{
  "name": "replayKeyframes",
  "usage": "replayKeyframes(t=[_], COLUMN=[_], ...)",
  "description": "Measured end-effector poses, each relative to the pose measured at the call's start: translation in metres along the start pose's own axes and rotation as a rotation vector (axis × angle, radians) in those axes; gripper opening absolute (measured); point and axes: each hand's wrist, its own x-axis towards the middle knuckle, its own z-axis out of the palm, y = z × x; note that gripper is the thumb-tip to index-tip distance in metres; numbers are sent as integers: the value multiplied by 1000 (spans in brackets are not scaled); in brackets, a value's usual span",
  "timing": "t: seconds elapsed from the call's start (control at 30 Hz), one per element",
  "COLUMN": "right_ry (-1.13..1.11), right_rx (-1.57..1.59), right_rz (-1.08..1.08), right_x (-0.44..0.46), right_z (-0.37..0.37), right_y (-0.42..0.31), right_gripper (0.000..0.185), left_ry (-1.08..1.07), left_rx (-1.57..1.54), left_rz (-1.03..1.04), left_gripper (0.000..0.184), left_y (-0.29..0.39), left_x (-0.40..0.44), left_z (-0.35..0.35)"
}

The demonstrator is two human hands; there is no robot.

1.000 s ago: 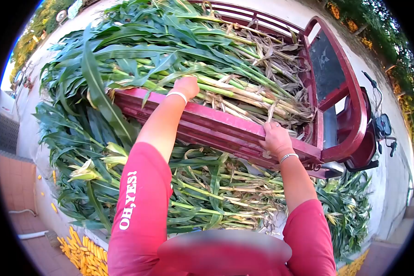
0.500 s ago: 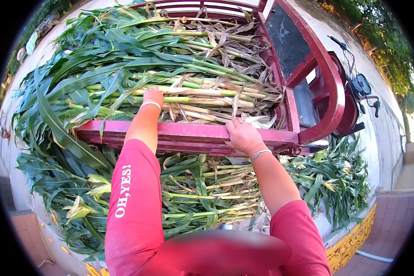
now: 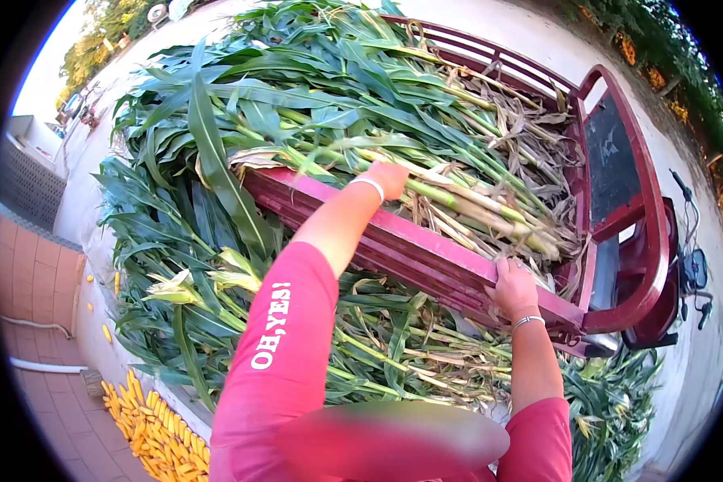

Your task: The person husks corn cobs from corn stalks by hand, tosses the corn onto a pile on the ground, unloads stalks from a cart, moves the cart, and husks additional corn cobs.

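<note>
A load of corn stalks [image 3: 474, 205], green leaves to the left and dry butt ends to the right, fills the bed of a red cargo tricycle. My left hand [image 3: 390, 178] is closed round a few stalks at the near side of the load, just beyond the side rail. The fingertips are partly hidden by the stalks and leaves. Farther right, my right hand [image 3: 516, 287] grips the top of the red side rail [image 3: 438, 241], its fingers curled over the edge.
More corn stalks [image 3: 193, 321] lie on the ground along the near side of the cart, some with ears. Yellow corn cobs [image 3: 157, 426] are heaped at the lower left. Handlebars [image 3: 693, 241] stand beyond the red front frame [image 3: 659, 257]. A brick-paved area [image 3: 36, 281] is at left.
The view has turned, so the cart now slants down to the right. My left hand has stalks that look lifted and blurred by motion. My right hand remains on the rail.
</note>
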Motion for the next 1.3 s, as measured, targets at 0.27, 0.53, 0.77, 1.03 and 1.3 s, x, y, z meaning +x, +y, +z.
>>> replayKeyframes(t=[0.27, 0.53, 0.77, 1.03, 1.3], right_ry=[9, 47, 77, 58, 30], right_rx=[-16, -9, -17, 3, -42], right_rz=[7, -5, -43, -21, 2], right_x=[0, 2, 2, 0, -4], right_z=[-1, 0, 5, 7, 4], right_y=[-2, 1, 4, 3, -2], right_gripper=[52, 50, 51, 50, 49], left_ry=[53, -352, -228, 846, 739], left_rx=[-43, 72, 266, 30, -31], left_rz=[-77, -184, -211, 24, 21], left_gripper=[33, 32, 34, 19, 10], left_y=[-5, -88, -84, -77, -24], left_x=[11, 2, 22, -17, -182], left_z=[10, 35, 65, -80, -192])
